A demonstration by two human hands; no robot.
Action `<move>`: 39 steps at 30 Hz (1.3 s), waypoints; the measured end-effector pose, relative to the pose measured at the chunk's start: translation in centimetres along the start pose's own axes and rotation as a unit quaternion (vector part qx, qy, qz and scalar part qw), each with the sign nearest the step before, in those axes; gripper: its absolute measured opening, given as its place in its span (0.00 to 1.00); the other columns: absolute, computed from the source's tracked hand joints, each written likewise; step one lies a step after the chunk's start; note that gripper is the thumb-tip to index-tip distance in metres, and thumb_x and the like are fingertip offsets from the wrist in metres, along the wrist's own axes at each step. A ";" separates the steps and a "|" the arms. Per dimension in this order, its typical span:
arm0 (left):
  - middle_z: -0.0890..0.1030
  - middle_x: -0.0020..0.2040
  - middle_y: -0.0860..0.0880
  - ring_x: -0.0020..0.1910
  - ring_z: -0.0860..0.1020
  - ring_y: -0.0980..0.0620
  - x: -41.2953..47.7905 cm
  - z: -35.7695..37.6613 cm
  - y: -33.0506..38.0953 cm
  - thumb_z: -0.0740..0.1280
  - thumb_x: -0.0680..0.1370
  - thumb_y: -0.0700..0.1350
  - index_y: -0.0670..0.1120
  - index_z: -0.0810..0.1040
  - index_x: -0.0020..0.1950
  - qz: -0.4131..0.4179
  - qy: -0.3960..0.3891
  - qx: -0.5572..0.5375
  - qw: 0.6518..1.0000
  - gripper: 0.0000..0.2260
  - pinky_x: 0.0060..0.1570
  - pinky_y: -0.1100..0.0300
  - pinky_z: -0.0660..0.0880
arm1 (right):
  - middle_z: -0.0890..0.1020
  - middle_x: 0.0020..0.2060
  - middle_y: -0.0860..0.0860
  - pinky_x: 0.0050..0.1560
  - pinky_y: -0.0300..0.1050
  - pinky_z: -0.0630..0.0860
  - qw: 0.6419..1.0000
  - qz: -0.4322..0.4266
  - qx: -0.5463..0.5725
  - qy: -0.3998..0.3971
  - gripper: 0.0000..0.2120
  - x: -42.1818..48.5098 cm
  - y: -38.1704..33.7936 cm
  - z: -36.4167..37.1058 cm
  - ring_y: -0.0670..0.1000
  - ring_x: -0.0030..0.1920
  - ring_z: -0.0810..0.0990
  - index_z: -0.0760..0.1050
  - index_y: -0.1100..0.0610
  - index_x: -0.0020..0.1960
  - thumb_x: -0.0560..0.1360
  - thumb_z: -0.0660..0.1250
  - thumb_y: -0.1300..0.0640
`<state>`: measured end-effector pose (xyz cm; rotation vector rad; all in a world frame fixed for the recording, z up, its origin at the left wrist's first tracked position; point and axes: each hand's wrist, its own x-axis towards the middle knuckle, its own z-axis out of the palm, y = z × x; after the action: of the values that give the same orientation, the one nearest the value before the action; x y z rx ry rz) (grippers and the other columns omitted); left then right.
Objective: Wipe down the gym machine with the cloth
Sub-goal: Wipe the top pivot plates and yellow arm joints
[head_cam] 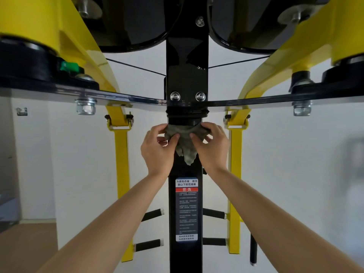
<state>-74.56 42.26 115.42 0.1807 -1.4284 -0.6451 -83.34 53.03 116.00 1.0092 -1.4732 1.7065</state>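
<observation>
White wall behind, and both the left hand (pixel 157 148) and right hand (pixel 212 146) pinch the grey cloth (pixel 186 141) wrapped round the machine's black post (pixel 186 79), probably so it hugs every side.

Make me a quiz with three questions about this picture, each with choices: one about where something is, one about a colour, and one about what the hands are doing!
1. Where is the cloth?
A. On the floor
B. On the black post, above the warning sticker
C. Over a yellow arm

2. What colour are the machine's side arms?
A. Yellow
B. Red
C. Blue

3. What are the hands doing?
A. Both empty
B. One pointing
C. Left hand and right hand both hold the cloth

Answers: B, the cloth presses on the post; A, the arms look yellow; C, both hands pinch it.
</observation>
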 end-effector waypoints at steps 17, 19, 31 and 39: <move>0.85 0.48 0.51 0.42 0.80 0.56 -10.3 -3.1 -5.8 0.79 0.73 0.48 0.45 0.84 0.58 0.011 -0.037 0.081 0.996 0.16 0.41 0.66 0.77 | 0.82 0.52 0.42 0.52 0.40 0.80 0.995 0.096 -0.009 -0.016 0.16 -11.0 5.5 -1.0 0.43 0.51 0.80 0.78 0.52 0.62 0.76 0.75 0.55; 0.85 0.48 0.53 0.42 0.80 0.56 -11.8 -3.4 -6.3 0.79 0.73 0.49 0.46 0.84 0.58 -0.010 -0.042 0.081 0.996 0.16 0.40 0.62 0.78 | 0.82 0.52 0.42 0.52 0.42 0.81 0.993 0.113 -0.010 -0.016 0.16 -12.3 6.1 -1.1 0.43 0.51 0.80 0.78 0.52 0.63 0.76 0.75 0.54; 0.85 0.47 0.54 0.43 0.81 0.58 -19.7 -5.5 -9.5 0.78 0.72 0.51 0.47 0.84 0.59 -0.095 -0.077 0.127 0.984 0.17 0.40 0.62 0.79 | 0.82 0.52 0.45 0.53 0.43 0.83 0.981 0.189 -0.010 -0.048 0.16 -20.0 9.4 -2.3 0.45 0.52 0.82 0.77 0.52 0.60 0.75 0.76 0.57; 0.85 0.45 0.57 0.42 0.81 0.58 -25.9 -7.6 -11.5 0.78 0.72 0.54 0.50 0.83 0.56 -0.176 -0.127 0.200 0.955 0.16 0.40 0.61 0.78 | 0.81 0.47 0.36 0.54 0.38 0.79 0.951 0.290 -0.050 -0.095 0.15 -27.0 11.6 -4.1 0.39 0.50 0.80 0.78 0.50 0.59 0.74 0.76 0.57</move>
<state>-71.02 44.16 86.33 0.7065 -1.7883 -0.6773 -80.82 55.50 86.58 0.7401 -2.1138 1.9368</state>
